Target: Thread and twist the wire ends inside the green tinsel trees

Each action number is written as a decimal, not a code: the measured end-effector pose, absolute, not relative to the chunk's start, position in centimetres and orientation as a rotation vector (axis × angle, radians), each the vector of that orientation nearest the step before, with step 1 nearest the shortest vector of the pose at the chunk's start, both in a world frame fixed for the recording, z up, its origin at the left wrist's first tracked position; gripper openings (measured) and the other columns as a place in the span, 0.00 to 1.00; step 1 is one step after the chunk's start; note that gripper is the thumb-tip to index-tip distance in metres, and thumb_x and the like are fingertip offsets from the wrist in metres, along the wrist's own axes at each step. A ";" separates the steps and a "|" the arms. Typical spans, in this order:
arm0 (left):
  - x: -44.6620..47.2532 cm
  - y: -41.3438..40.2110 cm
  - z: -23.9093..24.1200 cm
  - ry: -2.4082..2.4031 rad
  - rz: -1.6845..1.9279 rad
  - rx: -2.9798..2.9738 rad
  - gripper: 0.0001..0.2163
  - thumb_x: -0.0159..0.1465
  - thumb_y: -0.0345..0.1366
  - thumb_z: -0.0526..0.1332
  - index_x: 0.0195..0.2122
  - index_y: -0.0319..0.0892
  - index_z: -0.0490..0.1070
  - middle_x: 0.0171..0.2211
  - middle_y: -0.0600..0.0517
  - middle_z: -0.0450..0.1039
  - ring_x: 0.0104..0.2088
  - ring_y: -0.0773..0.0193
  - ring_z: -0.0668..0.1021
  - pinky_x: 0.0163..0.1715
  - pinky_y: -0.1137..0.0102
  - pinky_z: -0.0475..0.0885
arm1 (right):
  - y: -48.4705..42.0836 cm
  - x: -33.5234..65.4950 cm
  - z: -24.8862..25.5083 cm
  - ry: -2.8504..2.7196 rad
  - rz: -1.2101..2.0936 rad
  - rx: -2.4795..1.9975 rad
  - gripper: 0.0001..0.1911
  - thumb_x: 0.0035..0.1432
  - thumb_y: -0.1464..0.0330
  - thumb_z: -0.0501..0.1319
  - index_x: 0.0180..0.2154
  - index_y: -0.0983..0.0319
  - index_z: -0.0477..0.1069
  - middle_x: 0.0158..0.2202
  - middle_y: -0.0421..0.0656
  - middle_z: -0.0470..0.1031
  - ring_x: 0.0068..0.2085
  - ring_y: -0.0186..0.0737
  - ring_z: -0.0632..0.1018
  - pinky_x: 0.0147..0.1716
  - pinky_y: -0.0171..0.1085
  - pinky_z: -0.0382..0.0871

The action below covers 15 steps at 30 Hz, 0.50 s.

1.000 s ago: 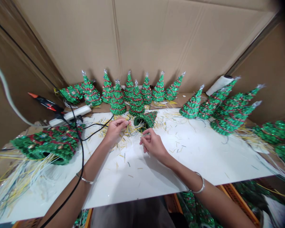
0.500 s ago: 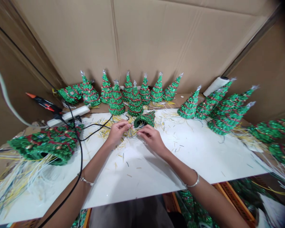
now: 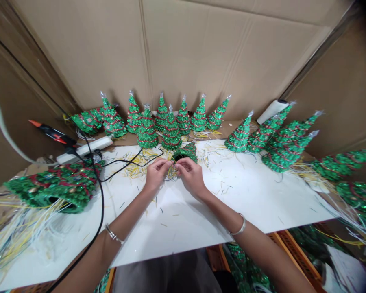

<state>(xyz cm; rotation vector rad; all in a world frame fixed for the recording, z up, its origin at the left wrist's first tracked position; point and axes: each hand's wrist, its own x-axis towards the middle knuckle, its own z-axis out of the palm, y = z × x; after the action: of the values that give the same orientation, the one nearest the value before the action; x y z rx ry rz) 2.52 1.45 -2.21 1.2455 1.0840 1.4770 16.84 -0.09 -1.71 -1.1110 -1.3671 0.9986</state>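
A small green artificial Christmas tree [image 3: 187, 151] lies on its side on the white board, its hollow base turned towards me. Thin wires [image 3: 171, 176] come from that base. Just in front of it, my left hand [image 3: 157, 173] pinches a wire between thumb and fingertips. My right hand [image 3: 189, 173] also pinches at the wires, its fingertips almost meeting the left ones. Which strand each hand holds is too small to make out. Yellow and dark wire clippings [image 3: 131, 167] are scattered around the hands.
Several decorated trees [image 3: 171, 132] stand along the cardboard wall, more at right [image 3: 288, 152]. A larger tree [image 3: 55, 189] lies at left with long wires. A soldering iron [image 3: 51, 133] rests by a power strip [image 3: 85, 149]; a black cable [image 3: 101, 195] crosses my left forearm. Orange crates [image 3: 299, 254] stand below.
My hands have come together in front of the tree's base; they were farther apart before. The view has shifted slightly, so the surroundings appear a little farther left.
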 end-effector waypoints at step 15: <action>3.8 1.2 -3.2 1.103 1.526 1.227 0.08 0.57 0.40 0.68 0.29 0.41 0.78 0.30 0.51 0.72 0.35 0.63 0.74 0.38 0.70 0.68 | -0.4 16.5 -1.7 -1.396 0.976 -1.050 0.09 0.60 0.61 0.60 0.37 0.60 0.71 0.33 0.42 0.75 0.32 0.37 0.77 0.34 0.35 0.74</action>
<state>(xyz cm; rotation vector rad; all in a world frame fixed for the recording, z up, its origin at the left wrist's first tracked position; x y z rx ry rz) 3.76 1.18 -3.20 1.2266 1.1034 1.5261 16.54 -0.43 -1.73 -1.0503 -1.3960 0.9761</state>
